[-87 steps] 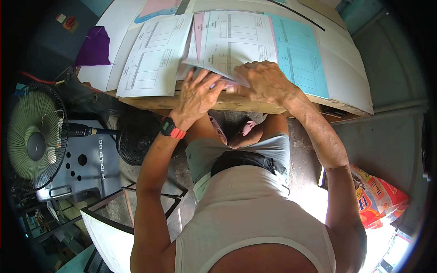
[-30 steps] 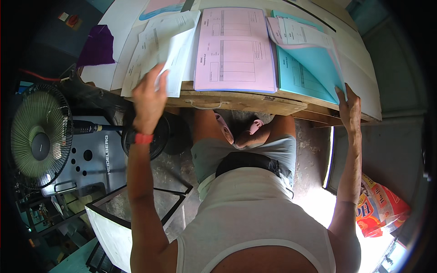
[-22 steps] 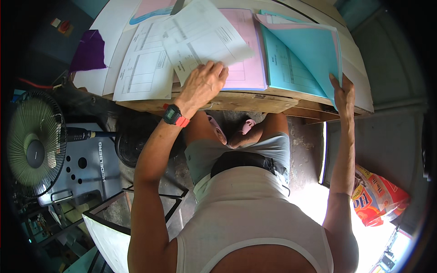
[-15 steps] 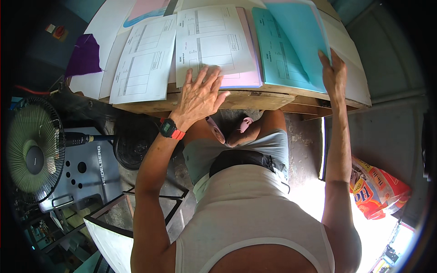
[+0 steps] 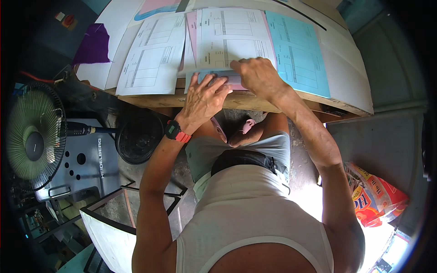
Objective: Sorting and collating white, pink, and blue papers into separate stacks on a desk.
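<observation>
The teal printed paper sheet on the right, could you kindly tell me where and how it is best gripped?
Probably the near right corner of the teal printed paper sheet, pinched from the person's side: it lies flat, that corner uncovered near the front edge of the white-topped wooden table, while the bare right hand and forearm cover its near left corner.

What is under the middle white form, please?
Pink paper shows past the left and right edges of the middle white form. What else lies under it cannot be seen because the form covers it; the left hand and right hand partly hide its lower end.
</observation>
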{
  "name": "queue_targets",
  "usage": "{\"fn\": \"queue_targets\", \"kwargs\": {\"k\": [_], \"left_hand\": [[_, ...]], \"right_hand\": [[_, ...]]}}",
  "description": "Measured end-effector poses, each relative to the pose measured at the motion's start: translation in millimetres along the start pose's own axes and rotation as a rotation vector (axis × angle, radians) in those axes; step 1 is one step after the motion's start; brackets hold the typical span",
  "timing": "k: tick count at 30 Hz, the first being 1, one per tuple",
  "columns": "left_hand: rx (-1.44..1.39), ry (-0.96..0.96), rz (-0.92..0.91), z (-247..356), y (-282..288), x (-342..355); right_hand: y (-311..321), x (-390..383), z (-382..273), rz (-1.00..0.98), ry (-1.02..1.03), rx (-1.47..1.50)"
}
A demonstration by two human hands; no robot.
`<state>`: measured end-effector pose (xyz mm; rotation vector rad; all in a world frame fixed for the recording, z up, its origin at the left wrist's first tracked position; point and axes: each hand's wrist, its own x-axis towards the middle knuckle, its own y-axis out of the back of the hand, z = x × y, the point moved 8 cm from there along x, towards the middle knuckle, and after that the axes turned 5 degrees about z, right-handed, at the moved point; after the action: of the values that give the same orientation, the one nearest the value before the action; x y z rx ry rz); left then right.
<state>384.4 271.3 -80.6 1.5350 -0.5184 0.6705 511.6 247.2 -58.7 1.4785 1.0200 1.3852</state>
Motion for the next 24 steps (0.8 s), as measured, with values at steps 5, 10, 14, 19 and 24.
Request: {"fn": "queue_targets", "kwargs": {"k": [5, 10, 14, 19, 24], "left_hand": [[-0.006, 0.08, -0.083, -14.0, 16.2, 12.3], [0.129, -0.01, 0.115, 5.0, 37.5, 36.9], [0.12, -0.204, 0.374, 69.0, 44.6, 45.2], [-0.024, -0.177, -0.041, 118.0, -51.4, 69.0], [0.126, -0.087, -0.167, 101.6, -110.1, 59.1]], "right_hand": [[16.6, -17.4, -13.8, -0.045, 0.066, 0.15], [8.8, -1.4, 4.3, 0.002, 0.119, 0.142], [29.3, 16.6, 12.1, 0.159, 0.321, -0.016], [78.1, 14.0, 25.7, 0.292, 0.563, -0.281], [63.1, -28.7, 92.8, 0.345, 0.513, -0.236]]}}
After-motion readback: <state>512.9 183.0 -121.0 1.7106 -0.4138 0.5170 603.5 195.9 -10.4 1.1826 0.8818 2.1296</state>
